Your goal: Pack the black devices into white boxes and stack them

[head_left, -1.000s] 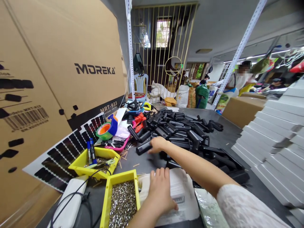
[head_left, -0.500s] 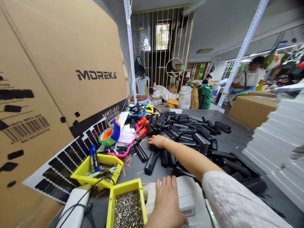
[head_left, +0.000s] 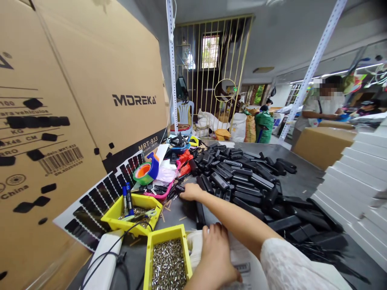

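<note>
1. Perforated black piece: located at the fingertips of the right hand, between the pink tray and the near left edge of the black housing pile.
2. Hazard: if the piece is lifted by its end, it could catch on the loose dark parts beside it or slip, since any hold appears to be at one end only.
3. Hazard: a black housing lies below the right wrist; a low return of the forearm could knock it.
4. Right hand: palm down, fingers partly curled and directed left, arm extended across the table. Whether it grips the piece cannot be told from this view.
5. Left hand: palm down, fingers slightly spread, resting on the white stack; no separate object is visible in its grasp.
6. Hazard: uneven pressure could make the stack slide, probably toward the yellow bin just beside it, and spill the metal pins.
</note>
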### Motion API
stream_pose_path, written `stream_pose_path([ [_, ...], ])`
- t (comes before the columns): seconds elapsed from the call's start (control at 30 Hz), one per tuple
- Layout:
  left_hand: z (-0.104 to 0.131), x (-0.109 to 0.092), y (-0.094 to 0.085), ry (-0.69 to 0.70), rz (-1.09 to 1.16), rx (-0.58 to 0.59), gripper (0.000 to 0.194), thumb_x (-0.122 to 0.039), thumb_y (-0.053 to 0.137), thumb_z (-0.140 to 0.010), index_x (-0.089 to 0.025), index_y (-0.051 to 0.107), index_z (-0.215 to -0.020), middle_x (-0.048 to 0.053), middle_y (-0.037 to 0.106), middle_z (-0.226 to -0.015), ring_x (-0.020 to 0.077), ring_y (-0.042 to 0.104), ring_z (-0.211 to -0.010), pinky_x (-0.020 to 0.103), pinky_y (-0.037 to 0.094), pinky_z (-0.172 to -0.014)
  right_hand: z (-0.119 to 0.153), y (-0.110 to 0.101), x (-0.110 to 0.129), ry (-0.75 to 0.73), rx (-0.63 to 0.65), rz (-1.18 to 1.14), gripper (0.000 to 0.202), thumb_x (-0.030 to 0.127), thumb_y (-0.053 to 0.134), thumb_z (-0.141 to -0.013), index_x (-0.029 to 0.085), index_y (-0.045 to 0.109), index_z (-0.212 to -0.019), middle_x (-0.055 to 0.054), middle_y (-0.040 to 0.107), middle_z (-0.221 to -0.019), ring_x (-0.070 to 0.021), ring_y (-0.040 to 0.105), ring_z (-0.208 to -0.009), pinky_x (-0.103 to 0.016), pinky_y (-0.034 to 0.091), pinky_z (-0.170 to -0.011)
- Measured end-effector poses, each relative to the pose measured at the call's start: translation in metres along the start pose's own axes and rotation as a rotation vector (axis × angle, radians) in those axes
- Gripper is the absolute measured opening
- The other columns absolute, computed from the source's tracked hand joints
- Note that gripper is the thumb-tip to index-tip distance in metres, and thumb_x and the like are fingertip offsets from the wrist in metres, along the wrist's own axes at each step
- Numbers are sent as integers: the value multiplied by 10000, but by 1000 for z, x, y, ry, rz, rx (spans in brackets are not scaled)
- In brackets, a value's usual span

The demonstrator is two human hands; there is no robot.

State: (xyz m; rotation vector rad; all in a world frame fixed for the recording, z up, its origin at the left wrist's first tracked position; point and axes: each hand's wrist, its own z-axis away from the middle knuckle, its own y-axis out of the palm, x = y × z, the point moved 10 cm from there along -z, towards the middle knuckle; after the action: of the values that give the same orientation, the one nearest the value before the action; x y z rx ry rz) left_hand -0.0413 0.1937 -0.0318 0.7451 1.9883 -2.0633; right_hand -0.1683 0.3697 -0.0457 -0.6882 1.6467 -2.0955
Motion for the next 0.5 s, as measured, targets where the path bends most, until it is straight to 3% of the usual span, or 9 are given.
stream_pose_path([
  [0.17,-3,3,4,18,-7,-37,1098,-681,673,-452,-108,412,-1352,183,510,-1260,379,443,-1139,578,239,-1053,-8,-57,-26,11,97,-128,270,360,553,-906,122,603,-1023,-50,633,-957,-153,626,-801,-327,536,-715],
  [0.23,-4,5,8,12,-21,-16,1136,-678,675,-445,-97,376,-1374,194,493,-1282,384,431,-1157,582,219,-1060,-23,-92,-16,7,38,-168,289,373,537,-914,119,596,-1040,-58,629,-974,-158,626,-818,-334,535,-724],
  [0.37,-6,6,12,-11,-88,59,1122,-642,697,-433,-118,376,-1372,202,466,-1315,403,406,-1186,576,234,-1048,-50,-154,29,-50,-167,-230,356,404,502,-926,133,550,-1151,-90,586,-1127,-204,600,-967,-396,507,-824],
  [0.43,-6,5,11,-12,-116,68,1104,-641,704,-427,-126,399,-1355,199,478,-1298,403,415,-1173,567,252,-1036,-49,-163,39,-94,-222,-245,373,409,497,-927,140,535,-1183,-99,568,-1173,-219,583,-1019,-426,485,-869],
  [0.5,-5,2,7,-7,-118,51,1130,-670,697,-423,-117,389,-1360,196,484,-1288,392,424,-1161,554,262,-1032,-32,-153,35,-150,-231,-241,372,407,493,-929,142,538,-1186,-103,563,-1192,-228,569,-1053,-448,462,-903],
])
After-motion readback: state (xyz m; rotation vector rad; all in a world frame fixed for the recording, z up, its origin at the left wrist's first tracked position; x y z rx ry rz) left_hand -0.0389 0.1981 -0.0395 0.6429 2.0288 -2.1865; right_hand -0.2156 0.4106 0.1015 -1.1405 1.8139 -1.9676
